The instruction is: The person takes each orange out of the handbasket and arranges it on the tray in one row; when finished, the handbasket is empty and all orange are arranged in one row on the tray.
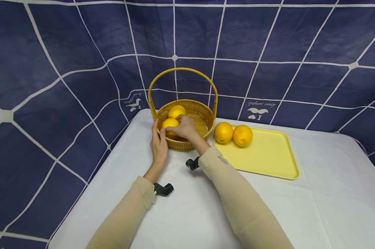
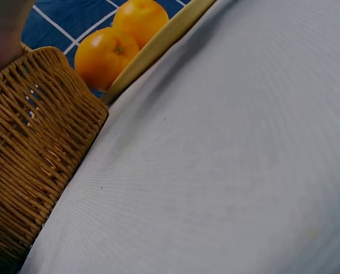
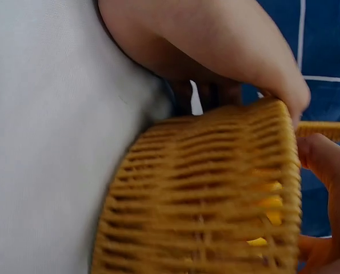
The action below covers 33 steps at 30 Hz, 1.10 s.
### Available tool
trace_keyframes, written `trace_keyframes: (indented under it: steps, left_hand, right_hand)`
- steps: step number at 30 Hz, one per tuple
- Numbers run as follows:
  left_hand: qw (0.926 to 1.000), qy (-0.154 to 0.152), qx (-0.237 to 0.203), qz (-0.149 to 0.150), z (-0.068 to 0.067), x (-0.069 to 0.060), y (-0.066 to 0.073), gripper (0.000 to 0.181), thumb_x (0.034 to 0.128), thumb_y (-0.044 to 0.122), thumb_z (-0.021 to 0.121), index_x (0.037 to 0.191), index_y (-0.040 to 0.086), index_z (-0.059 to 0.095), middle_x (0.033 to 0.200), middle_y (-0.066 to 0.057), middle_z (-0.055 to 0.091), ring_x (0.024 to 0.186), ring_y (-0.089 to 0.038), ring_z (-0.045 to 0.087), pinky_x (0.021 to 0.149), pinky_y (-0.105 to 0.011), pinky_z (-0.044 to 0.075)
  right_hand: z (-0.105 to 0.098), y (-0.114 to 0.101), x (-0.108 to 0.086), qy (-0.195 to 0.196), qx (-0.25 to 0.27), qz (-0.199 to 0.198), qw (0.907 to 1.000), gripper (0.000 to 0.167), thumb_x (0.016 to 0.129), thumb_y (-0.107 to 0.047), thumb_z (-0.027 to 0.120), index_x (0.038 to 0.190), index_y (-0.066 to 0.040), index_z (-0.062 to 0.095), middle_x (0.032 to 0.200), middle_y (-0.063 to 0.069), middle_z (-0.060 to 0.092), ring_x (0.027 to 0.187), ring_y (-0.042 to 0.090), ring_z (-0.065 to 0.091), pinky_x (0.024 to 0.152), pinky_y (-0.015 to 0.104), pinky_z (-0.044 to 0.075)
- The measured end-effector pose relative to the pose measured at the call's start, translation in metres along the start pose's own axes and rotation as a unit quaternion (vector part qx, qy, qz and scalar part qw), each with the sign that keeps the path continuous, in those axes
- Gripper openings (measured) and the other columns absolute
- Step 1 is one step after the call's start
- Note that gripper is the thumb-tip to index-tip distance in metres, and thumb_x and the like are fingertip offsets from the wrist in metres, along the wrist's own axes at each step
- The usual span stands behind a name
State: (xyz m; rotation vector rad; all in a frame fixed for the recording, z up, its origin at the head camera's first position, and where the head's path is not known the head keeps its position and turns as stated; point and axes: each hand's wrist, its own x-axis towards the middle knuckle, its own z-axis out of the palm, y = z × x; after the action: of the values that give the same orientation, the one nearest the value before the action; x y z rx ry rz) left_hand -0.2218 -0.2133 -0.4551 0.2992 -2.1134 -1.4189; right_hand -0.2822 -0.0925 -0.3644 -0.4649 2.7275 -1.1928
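Observation:
Inside the wicker basket (image 1: 181,146) lie two oranges, one (image 1: 176,111) behind the other (image 1: 170,123). My right hand (image 1: 185,128) reaches over the rim and pinches the nearer orange. My left hand (image 1: 159,147) holds the basket's left side, its thumb at the rim and its other fingers along the outer wall. The right wrist view shows the left hand (image 3: 210,40) against the woven wall (image 3: 198,188), with part of the right hand (image 3: 335,194) beyond the rim. In the left wrist view the basket (image 2: 38,154) fills the left side.
A yellow tray (image 1: 262,152) lies right of the basket on the white cloth (image 1: 187,214). At its left end two more oranges (image 1: 223,132) (image 1: 242,135) sit side by side. The basket's tall handle (image 1: 183,69) arches up before the blue checked cloth (image 1: 237,41).

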Motion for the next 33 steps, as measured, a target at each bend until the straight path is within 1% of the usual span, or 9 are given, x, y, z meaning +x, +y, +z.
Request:
trace_keyframes:
  steps: [4,10,15,19,22,25,30,33]
  left_hand:
    - [1.0000,0.000,-0.001,0.004,0.000,0.000,0.001,0.051,0.1149,0.035,0.039,0.166,0.032,0.032,0.171,0.003,0.036,0.154,-0.025,0.040,0.128,-0.047,0.032]
    - [1.0000,-0.004,0.000,0.005,-0.001,0.002,0.002,0.051,0.1152,0.037,0.037,0.166,0.033,0.031,0.171,0.002,0.035,0.155,-0.025,0.038,0.129,-0.045,0.029]
    - [1.0000,-0.004,-0.004,0.007,-0.002,0.001,0.000,0.052,0.1150,0.040,0.036,0.166,0.033,0.031,0.171,0.003,0.035,0.155,-0.025,0.037,0.129,-0.046,0.028]
    - [0.9999,-0.009,-0.007,0.004,-0.001,0.000,-0.001,0.051,0.1149,0.040,0.035,0.166,0.034,0.031,0.172,0.004,0.034,0.156,-0.025,0.036,0.130,-0.046,0.027]
    - [0.9999,-0.009,-0.010,0.006,-0.002,0.000,-0.002,0.052,0.1149,0.039,0.035,0.166,0.033,0.030,0.172,0.003,0.034,0.156,-0.024,0.036,0.130,-0.046,0.027]
    - [0.9999,-0.008,-0.011,0.009,-0.003,-0.001,-0.002,0.052,0.1150,0.038,0.035,0.166,0.032,0.030,0.171,0.002,0.034,0.155,-0.024,0.037,0.130,-0.045,0.027]
    - [0.9998,-0.011,-0.011,0.010,-0.002,0.000,-0.003,0.051,0.1151,0.038,0.036,0.166,0.033,0.030,0.171,0.002,0.034,0.154,-0.025,0.039,0.129,-0.046,0.028]
    - [0.9998,-0.012,-0.010,0.012,-0.002,0.000,-0.003,0.051,0.1151,0.038,0.035,0.166,0.033,0.030,0.172,0.002,0.034,0.154,-0.025,0.039,0.129,-0.046,0.028]
  right_hand:
    - [-0.014,0.004,-0.007,0.017,0.000,-0.014,0.9997,0.072,0.086,-0.044,0.085,0.140,-0.002,0.062,0.134,0.017,0.067,0.132,0.037,0.055,0.105,0.045,0.051]
    - [-0.041,0.012,-0.022,0.059,0.035,-0.040,0.9968,0.068,0.084,-0.042,0.087,0.138,-0.006,0.066,0.125,0.016,0.072,0.114,0.031,0.066,0.091,0.041,0.059]
    - [-0.064,0.020,-0.038,0.075,0.073,-0.060,0.9928,0.067,0.085,-0.043,0.086,0.138,-0.008,0.066,0.126,0.013,0.071,0.112,0.028,0.066,0.092,0.041,0.058]
    - [-0.081,0.028,-0.052,0.085,0.099,-0.065,0.9892,0.068,0.084,-0.043,0.086,0.140,-0.009,0.065,0.130,0.009,0.071,0.111,0.026,0.067,0.093,0.041,0.060]
    - [-0.093,0.034,-0.061,0.100,0.100,-0.063,0.9879,0.070,0.083,-0.046,0.086,0.140,-0.011,0.066,0.131,0.008,0.071,0.111,0.026,0.068,0.095,0.042,0.059]
    - [-0.105,0.043,-0.071,0.115,0.096,-0.050,0.9874,0.070,0.084,-0.047,0.084,0.141,-0.012,0.065,0.132,0.010,0.071,0.114,0.028,0.067,0.099,0.044,0.058]
    - [-0.125,0.062,-0.087,0.138,0.098,-0.023,0.9853,0.068,0.087,-0.046,0.083,0.142,-0.013,0.064,0.129,0.012,0.070,0.116,0.031,0.067,0.097,0.046,0.058]
    - [-0.138,0.072,-0.095,0.150,0.103,-0.008,0.9834,0.069,0.088,-0.048,0.082,0.144,-0.013,0.063,0.130,0.013,0.069,0.117,0.031,0.067,0.098,0.046,0.059]
